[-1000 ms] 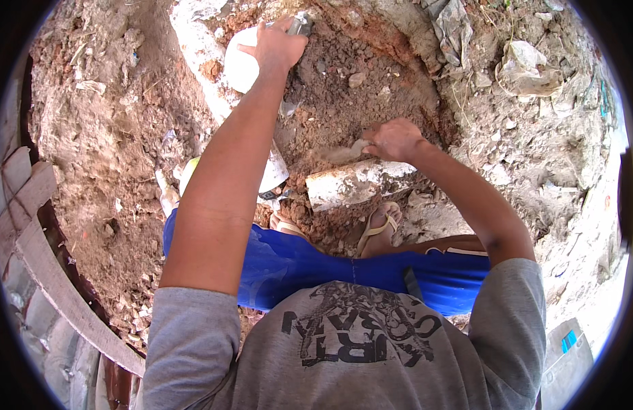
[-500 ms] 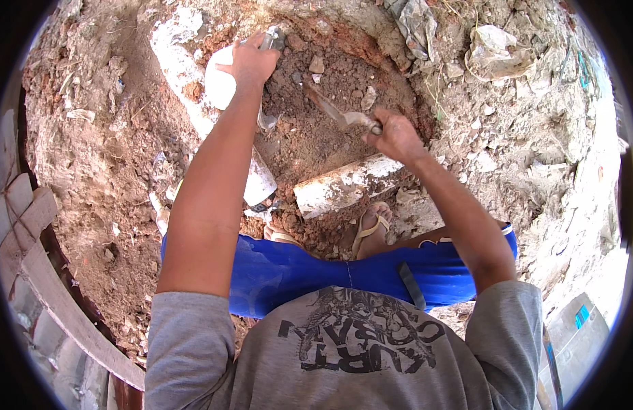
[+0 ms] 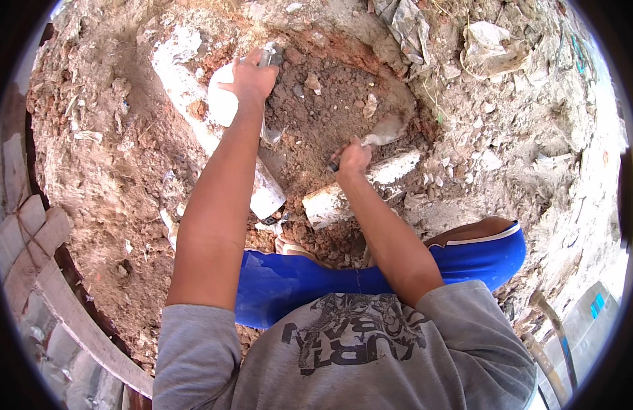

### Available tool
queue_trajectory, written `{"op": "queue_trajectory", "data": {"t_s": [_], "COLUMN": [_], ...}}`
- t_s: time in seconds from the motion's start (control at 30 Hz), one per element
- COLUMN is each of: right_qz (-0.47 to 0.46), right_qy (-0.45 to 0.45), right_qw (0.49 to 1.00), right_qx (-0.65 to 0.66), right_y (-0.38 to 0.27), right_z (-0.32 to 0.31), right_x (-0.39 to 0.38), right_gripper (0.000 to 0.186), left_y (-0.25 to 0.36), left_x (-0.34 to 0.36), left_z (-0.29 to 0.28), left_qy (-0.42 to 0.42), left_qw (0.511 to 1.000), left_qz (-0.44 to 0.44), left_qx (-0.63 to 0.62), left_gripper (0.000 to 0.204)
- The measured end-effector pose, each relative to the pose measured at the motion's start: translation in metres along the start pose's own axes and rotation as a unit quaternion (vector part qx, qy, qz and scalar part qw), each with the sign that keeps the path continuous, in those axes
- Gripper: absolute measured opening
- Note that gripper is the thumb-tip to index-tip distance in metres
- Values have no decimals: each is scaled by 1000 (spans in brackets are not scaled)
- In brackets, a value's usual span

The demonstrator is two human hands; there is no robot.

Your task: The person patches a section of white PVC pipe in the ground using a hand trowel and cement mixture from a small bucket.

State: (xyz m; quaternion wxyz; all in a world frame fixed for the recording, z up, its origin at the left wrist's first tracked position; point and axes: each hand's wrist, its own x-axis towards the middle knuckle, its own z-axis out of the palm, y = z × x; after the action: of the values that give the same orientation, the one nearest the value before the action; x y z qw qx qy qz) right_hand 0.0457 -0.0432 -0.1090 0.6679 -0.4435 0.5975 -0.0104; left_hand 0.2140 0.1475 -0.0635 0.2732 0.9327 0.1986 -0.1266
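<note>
the trowel [image 3: 387, 130] has its dusty blade at the lower right edge of the dug hollow [image 3: 310, 126], near a pale block [image 3: 323, 206]. the right hand [image 3: 353, 157] has its fingers wrapped around the trowel's handle. at the hollow's upper left edge, the left hand [image 3: 253, 78] has its thumb over a white object [image 3: 222, 97]; whether its fingers grip the grey object [image 3: 271, 55] beside them cannot be told. crumpled grey plastic [image 3: 406, 27] lies past the upper right edge.

Trowel [image 3: 387, 130]: greyish, blurred blade directed right, over soil [image 3: 323, 116]; dark handle end directed left. White object [image 3: 221, 99]: rounded edge, partly hidden, left of trowel.
</note>
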Motion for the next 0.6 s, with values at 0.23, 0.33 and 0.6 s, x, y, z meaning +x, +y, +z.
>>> {"op": "queue_trajectory", "data": {"t_s": [0.23, 0.33, 0.6], "right_qz": [-5, -340, -51], "right_qy": [-96, -141, -121], "right_qw": [961, 743, 982], "right_qx": [-259, -559, -134], "right_y": [62, 68, 16], "right_z": [37, 23, 24], "right_x": [-12, -34, -36], "right_gripper": [22, 28, 36], "left_y": [18, -6, -22], "left_x": [4, 20, 13], "left_z": [15, 19, -2], "left_qy": [8, 14, 53], "left_qw": [1000, 998, 996], "left_qz": [19, 42, 32], "left_qx": [-18, -55, -62], "left_gripper": [66, 66, 69]}}
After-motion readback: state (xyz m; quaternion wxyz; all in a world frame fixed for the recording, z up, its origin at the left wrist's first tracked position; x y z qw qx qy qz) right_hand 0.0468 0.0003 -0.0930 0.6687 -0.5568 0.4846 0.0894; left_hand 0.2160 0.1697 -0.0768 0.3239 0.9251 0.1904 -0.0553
